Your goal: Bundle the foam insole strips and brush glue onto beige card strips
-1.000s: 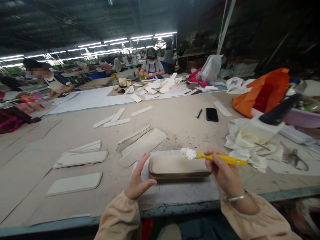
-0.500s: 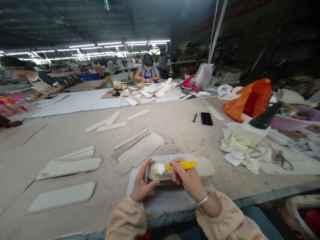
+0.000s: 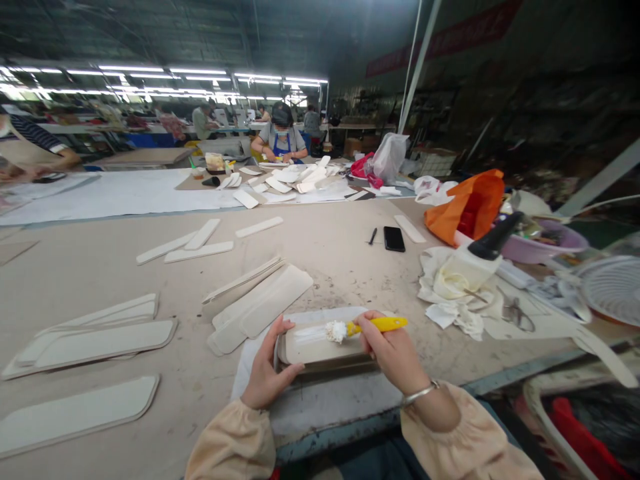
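Note:
A yellow-handled brush (image 3: 384, 325) is in my right hand (image 3: 395, 353), its fingers closed round the handle. White paste clings to the brush's bristles (image 3: 336, 331), which rest on the top of a stack of long beige panels (image 3: 313, 350). A wet white streak runs across the top panel, left of the bristles. My left hand (image 3: 267, 370) grips the left end of this stack, thumb on the near side and fingers on the far side. Beneath the stack lies a white sheet (image 3: 295, 393).
Loose panels (image 3: 277, 297) lie beyond the stack, with more panels (image 3: 100, 343) at the left. A phone (image 3: 394, 239), a cut white jug (image 3: 467, 267), scissors (image 3: 517, 313) and an orange bag (image 3: 467, 207) are to the right. A co-worker (image 3: 281, 140) sits across the table.
The brush has moved right along the top panel, leaving a white streak behind it. My left hand keeps its hold on the stack's end. The camera view has turned slightly right.

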`<state>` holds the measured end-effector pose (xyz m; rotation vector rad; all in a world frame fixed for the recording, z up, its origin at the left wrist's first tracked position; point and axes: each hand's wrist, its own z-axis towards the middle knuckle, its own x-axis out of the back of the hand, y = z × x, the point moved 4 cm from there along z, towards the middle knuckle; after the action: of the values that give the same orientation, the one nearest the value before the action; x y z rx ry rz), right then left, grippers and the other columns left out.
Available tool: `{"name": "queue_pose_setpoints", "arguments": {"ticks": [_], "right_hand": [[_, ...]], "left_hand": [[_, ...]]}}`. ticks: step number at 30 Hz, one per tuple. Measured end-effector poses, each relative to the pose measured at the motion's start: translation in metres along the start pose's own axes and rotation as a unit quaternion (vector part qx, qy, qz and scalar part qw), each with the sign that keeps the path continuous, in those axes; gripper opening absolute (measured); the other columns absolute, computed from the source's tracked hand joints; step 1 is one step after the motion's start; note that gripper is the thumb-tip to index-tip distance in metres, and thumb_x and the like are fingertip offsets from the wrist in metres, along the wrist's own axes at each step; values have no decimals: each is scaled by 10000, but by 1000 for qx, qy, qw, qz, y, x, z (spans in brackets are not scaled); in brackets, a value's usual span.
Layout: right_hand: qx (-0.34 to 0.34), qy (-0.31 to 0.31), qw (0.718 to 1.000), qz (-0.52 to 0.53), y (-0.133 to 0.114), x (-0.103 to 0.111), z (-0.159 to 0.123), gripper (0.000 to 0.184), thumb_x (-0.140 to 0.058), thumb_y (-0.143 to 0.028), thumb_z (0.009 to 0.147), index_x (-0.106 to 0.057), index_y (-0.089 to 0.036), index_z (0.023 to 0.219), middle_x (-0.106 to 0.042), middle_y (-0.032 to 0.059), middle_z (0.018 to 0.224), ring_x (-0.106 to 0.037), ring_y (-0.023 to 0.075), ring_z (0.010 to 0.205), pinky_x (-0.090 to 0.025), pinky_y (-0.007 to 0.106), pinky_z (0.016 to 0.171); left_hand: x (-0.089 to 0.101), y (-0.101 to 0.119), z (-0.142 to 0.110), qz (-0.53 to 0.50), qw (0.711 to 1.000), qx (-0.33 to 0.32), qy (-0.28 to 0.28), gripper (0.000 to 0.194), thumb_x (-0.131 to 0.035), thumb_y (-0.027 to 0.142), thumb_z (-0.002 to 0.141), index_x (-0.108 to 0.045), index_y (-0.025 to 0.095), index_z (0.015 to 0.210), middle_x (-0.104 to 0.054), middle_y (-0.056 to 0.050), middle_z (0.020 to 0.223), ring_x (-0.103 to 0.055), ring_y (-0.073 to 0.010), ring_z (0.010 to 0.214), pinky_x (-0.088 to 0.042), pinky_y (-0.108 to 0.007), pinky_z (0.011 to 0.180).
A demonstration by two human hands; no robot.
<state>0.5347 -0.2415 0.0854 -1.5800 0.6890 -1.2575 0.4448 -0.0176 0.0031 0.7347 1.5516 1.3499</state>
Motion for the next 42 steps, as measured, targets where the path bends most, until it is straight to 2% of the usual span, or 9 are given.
{"name": "queue_pose_setpoints", "arguments": {"ticks": [4, 8, 13, 17, 22, 25, 28, 34, 42], "right_hand": [[-10, 43, 998, -52, 7, 38, -1, 376, -429, -445, 904, -496, -228, 604, -492, -41, 475, -488, 150, 483, -380, 279, 574], [-15, 85, 992, -95, 14, 71, -3, 349, -432, -451, 893, -525, -229, 641, -484, -41, 458, -485, 160, 478, -386, 297, 585], [-19, 122, 976, -179, 12, 90, -11, 332, -429, -462, 892, -545, -231, 685, -542, -24, 504, -537, 177, 541, -392, 305, 616], [9, 120, 986, -117, -6, 69, -21, 316, -450, -476, 895, -536, -225, 723, -490, -37, 505, -495, 153, 520, -387, 283, 580], [-25, -6, 995, 99, -19, -3, -23, 316, -456, -502, 898, -541, -200, 863, -486, -57, 498, -422, 108, 445, -329, 232, 449], [-36, -60, 988, 139, -18, -40, -17, 309, -450, -485, 909, -534, -191, 862, -493, -63, 495, -421, 91, 437, -330, 213, 453], [-35, -94, 985, 138, -13, -57, -13, 277, -448, -447, 919, -523, -195, 833, -483, -74, 487, -418, 81, 432, -336, 207, 468], [-37, -86, 992, 81, -7, -41, -19, 253, -451, -403, 924, -505, -204, 777, -469, -83, 461, -434, 87, 457, -362, 215, 521], [-56, -22, 997, 47, 13, 11, -24, 233, -469, -400, 914, -525, -205, 800, -482, -77, 475, -427, 92, 458, -345, 226, 505]], "left_hand": [[4, -5, 1, -5, 1000, 27, 3, 863, -826, -11, 470, -552, 173, 1268, -593, -97, 1239, -458, -258, 1272, -253, -295, 1137], [7, -8, 2, 76, 996, -25, -34, 898, -814, 44, 542, -464, 209, 1353, -563, -79, 1283, -455, -242, 1265, -235, -314, 1145], [8, -14, 3, 89, 994, -36, -46, 871, -807, 77, 569, -461, 207, 1357, -554, -83, 1295, -440, -256, 1275, -219, -342, 1152], [7, -12, 2, 100, 992, -51, -54, 864, -802, 82, 580, -453, 212, 1360, -555, -90, 1297, -435, -270, 1284, -222, -382, 1153], [2, -2, 1, 73, 995, -45, -47, 889, -830, 71, 531, -482, 217, 1336, -599, -77, 1249, -442, -264, 1286, -247, -350, 1144], [2, 0, 2, 33, 998, -28, -37, 888, -852, 63, 485, -524, 206, 1298, -618, -76, 1222, -453, -259, 1279, -261, -313, 1134], [5, -4, 3, 59, 996, -46, -54, 911, -850, 110, 519, -469, 199, 1342, -598, -89, 1247, -447, -271, 1282, -262, -358, 1137], [8, -16, 3, 192, 964, -136, -122, 905, -752, 266, 705, -244, 224, 1453, -505, -117, 1329, -414, -288, 1292, -249, -492, 1125], [10, -19, 5, 225, 959, -123, -117, 838, -704, 309, 757, -241, 262, 1454, -487, -112, 1330, -431, -287, 1279, -244, -501, 1126]]}}
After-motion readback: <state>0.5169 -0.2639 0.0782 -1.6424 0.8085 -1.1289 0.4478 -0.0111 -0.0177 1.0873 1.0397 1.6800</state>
